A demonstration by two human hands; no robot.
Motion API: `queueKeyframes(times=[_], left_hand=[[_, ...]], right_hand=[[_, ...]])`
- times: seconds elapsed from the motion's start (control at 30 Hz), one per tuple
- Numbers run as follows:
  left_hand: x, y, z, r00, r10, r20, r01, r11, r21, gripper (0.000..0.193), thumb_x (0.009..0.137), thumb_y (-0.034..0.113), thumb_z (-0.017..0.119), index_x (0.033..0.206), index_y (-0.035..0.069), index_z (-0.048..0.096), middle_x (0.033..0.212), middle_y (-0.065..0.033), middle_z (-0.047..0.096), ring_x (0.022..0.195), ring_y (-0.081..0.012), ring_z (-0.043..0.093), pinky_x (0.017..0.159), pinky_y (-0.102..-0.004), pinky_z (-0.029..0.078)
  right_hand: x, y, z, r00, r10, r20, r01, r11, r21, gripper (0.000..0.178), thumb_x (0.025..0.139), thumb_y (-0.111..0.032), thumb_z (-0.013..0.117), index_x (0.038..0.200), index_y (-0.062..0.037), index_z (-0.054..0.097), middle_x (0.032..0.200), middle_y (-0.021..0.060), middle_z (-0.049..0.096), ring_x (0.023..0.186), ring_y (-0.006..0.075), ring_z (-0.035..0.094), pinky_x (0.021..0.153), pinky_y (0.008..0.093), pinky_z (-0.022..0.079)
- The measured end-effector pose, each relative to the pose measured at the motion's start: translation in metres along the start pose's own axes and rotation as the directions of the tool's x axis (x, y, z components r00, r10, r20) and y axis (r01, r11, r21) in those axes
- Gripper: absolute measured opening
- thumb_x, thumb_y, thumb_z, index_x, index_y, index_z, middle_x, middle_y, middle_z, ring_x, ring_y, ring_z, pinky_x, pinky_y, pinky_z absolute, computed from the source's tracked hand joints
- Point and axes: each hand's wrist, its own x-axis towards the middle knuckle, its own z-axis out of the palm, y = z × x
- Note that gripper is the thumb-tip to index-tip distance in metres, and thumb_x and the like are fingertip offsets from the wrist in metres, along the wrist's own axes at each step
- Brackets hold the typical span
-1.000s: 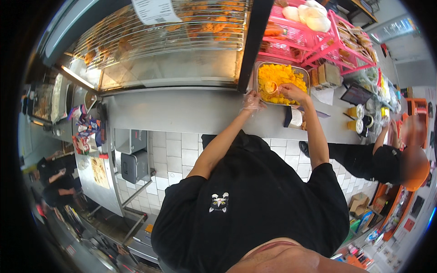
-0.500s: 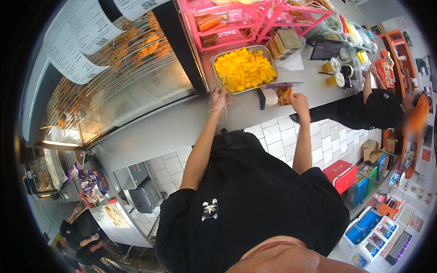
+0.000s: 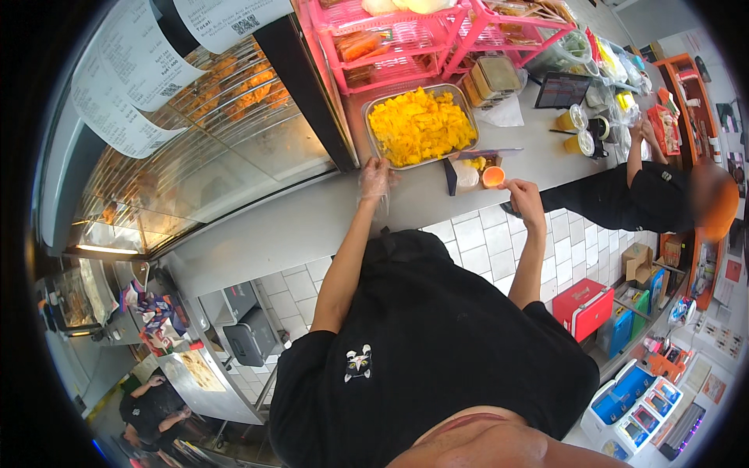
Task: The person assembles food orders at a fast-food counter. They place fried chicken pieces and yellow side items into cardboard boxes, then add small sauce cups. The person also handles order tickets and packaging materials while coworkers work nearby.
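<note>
2 hands, apart. The right hand pinches an orange scoop at the box, just to its left, long axis left to right. The left hand, farther away, is by the near-left corner of the tray; its grip is unclear.

White receipts hang over the glass cabinet, and they carry the clearest print in here: rows of small dark lettering, with square codes near their ends. On the desk, the dark screen shows lines of text too small for me to make out. Pale marks stand on the red box, and the notices at far right blur beyond reading.
</note>
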Motion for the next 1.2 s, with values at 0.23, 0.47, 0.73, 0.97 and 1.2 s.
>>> queueKeyframes(times=[0.23, 0.47, 0.73, 0.97, 1.2], left_hand=[[-0.019, 0.016, 0.004, 0.958, 0.262, -0.116, -0.206, 0.911, 0.357, 0.024, 0.101, 0.027, 0.06, 0.091, 0.006, 0.053, 0.072, -0.0069, 0.061, 0.067, -0.0231, 0.069, 0.055, -0.0378, 0.053], [-0.066, 0.038, 0.11, 0.46, 0.64, 0.616, -0.836, 0.079, 0.543, 0.028, 0.097, 0.03, 0.06, 0.105, 0.004, 0.065, 0.093, -0.015, 0.068, 0.088, -0.0303, 0.067, 0.079, -0.043, 0.053], [-0.018, 0.013, 0.201, 0.701, 0.257, 0.666, -0.678, -0.052, 0.733, 0.031, 0.093, 0.024, 0.053, 0.11, 0.002, 0.065, 0.102, -0.0182, 0.071, 0.099, -0.0369, 0.068, 0.091, -0.0445, 0.053], [-0.012, 0.011, 0.22, 0.814, 0.086, 0.574, -0.568, -0.088, 0.818, 0.025, 0.092, 0.024, 0.056, 0.105, 0.007, 0.068, 0.096, -0.0186, 0.071, 0.096, -0.0368, 0.069, 0.085, -0.0455, 0.053], [-0.008, -0.012, 0.218, 0.863, 0.262, 0.432, -0.492, 0.24, 0.837, 0.021, 0.09, 0.025, 0.059, 0.103, 0.01, 0.068, 0.099, -0.0181, 0.071, 0.095, -0.037, 0.068, 0.081, -0.0459, 0.053]], right_hand=[[0.012, -0.08, 0.007, 0.958, -0.109, 0.265, 0.066, 0.984, 0.167, 0.028, 0.096, -0.022, 0.06, 0.085, -0.0007, 0.073, 0.063, -0.0037, 0.052, 0.058, 0.0054, 0.042, 0.053, 0.0238, 0.034], [-0.012, 0.01, -0.015, 0.975, 0.215, -0.055, -0.187, 0.928, 0.323, 0.027, 0.096, -0.022, 0.059, 0.083, -0.0028, 0.072, 0.053, -0.0095, 0.038, 0.044, 0.0015, 0.028, 0.043, 0.0225, 0.02], [-0.007, 0.075, 0.061, 0.926, 0.091, -0.366, 0.068, 0.914, 0.4, 0.025, 0.098, -0.021, 0.058, 0.088, -0.004, 0.074, 0.061, -0.0087, 0.045, 0.055, 0.002, 0.038, 0.051, 0.0221, 0.03], [-0.044, 0.069, 0.079, 0.961, 0.151, -0.233, 0.003, 0.834, 0.552, 0.027, 0.099, -0.023, 0.059, 0.086, -0.0029, 0.072, 0.061, -0.0085, 0.044, 0.055, 0.0018, 0.036, 0.051, 0.0219, 0.027], [-0.059, 0.076, 0.079, 0.96, 0.195, -0.2, -0.047, 0.817, 0.575, 0.029, 0.1, -0.024, 0.058, 0.088, -0.0026, 0.072, 0.06, -0.0084, 0.046, 0.053, 0.0015, 0.035, 0.049, 0.0212, 0.026]])
